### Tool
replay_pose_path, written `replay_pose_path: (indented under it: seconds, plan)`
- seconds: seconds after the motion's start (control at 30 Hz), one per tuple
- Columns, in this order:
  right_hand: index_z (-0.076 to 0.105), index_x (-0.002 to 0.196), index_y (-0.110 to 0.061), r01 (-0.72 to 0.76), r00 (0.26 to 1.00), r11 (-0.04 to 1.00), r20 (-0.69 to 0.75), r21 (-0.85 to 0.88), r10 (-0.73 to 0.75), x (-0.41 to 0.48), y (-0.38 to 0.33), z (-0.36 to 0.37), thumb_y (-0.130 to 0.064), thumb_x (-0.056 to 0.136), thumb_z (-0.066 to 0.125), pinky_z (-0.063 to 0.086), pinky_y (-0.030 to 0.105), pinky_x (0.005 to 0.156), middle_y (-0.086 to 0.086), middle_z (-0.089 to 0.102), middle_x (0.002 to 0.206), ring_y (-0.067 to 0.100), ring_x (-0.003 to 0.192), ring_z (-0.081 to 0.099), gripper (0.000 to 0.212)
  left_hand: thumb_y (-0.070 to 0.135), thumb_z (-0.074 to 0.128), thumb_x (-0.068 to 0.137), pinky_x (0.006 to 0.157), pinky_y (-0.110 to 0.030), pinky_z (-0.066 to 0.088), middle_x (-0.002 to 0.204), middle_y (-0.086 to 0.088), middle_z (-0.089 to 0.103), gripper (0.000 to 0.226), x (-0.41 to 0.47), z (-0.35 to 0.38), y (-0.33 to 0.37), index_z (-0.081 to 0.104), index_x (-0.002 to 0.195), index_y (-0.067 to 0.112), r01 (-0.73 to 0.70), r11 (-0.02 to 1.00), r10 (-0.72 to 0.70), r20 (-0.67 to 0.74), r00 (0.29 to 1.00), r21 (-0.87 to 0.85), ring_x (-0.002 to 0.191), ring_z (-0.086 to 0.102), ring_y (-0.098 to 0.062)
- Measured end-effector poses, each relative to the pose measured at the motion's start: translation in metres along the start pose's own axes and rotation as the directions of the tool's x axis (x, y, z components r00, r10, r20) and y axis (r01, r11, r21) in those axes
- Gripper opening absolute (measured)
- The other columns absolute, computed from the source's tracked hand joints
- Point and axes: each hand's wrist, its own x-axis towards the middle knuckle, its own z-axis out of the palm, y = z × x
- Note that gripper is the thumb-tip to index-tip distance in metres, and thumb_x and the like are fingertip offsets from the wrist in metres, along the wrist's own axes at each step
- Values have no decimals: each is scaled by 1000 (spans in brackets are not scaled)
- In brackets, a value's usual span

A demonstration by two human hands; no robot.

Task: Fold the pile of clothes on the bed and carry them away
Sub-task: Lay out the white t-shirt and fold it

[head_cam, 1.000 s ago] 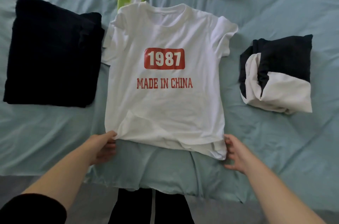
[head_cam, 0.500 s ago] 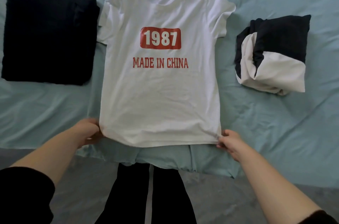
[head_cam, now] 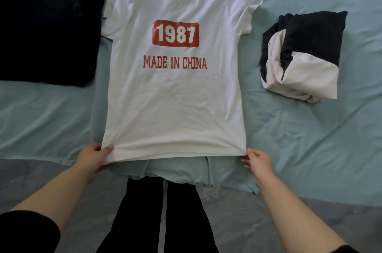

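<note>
Pale blue bed sheet [head_cam: 310, 139], frame centre: white T-shirt [head_cam: 175, 97] spread flat; left hand [head_cam: 94, 156] and right hand [head_cam: 258, 159] pinch hem corners, fingers curled on cloth. Folded dark clothes [head_cam: 47, 25] upper left.

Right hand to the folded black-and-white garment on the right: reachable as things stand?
Probably yes. The black-and-white garment lies up and right of the right hand, with only bare sheet between. But that hand pinches a hem corner of the white T-shirt, so it would have to let go first.
</note>
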Motion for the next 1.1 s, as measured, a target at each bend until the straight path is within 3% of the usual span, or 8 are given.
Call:
replay_pose_path:
  seconds: [0.1,0.27,0.5,0.7,0.8,0.93,1.03,1.1]
  plan:
    - [63,99,3,-8,999,998,-54,-61,5,-7,23,-17,-13,100,46,42,24,53,2,64,67,12,58,59,23,17,62,94,42,-20,53,90,-5,56,18,-5,-1,-6,57,106,5,6,996,-6,-4,1000,-87,74,53,-16]
    - [64,97,-6,4,1000,999,-7,-48,-4,-12,28,-18,-25,94,59,45,25,59,6,67,82,15,69,61,20,15,63,92,46,-15,54,94,-10,62,18,-7,-3,-17,60,108,7,65,987,-58,52,997,-147,73,57,-18]
    - [48,72,-13,151,989,978,30,-142,-148,0,-10,23,-26,87,68,44,37,68,10,53,72,22,65,48,28,9,65,90,49,-12,53,86,-5,63,5,-3,-7,-24,63,95,7,6,991,-1,41,999,-133,74,57,-14]
    - [42,71,-16,147,985,972,-68,-185,-161,0,19,-9,-10,90,62,42,19,41,14,54,66,20,47,53,29,2,68,86,59,-20,53,82,-15,63,5,-2,-21,-39,64,83,3,-104,995,104,-4,995,-6,67,55,-19]
    - [43,72,-13,97,992,936,-39,-337,-117,-3,43,-27,-10,90,64,46,29,47,15,53,66,23,48,54,28,-1,70,83,69,-37,52,84,-21,65,6,-3,-22,-58,64,81,0,-114,974,109,38,993,198,65,55,-24]
    - [49,77,-10,101,989,833,-38,-544,-145,-17,49,-26,-15,86,68,46,39,70,17,59,74,36,72,63,21,8,76,78,79,-43,48,92,-22,68,17,-13,-12,-60,61,85,3,-112,895,141,-36,989,431,79,59,-30]
    - [59,103,-9,233,904,596,-55,-769,-424,-29,16,-7,-23,79,71,44,43,87,16,59,105,37,100,57,29,25,79,73,77,-41,43,95,-20,61,34,-26,1,-25,52,86,9,-221,751,378,-130,917,622,88,55,-35]
    - [58,117,-13,410,792,427,83,-806,-604,-37,-18,21,-25,82,66,36,43,97,10,57,120,31,113,52,37,30,77,75,83,-44,43,101,-18,58,37,-32,22,6,56,96,8,-373,617,578,-78,812,693,98,55,-38]
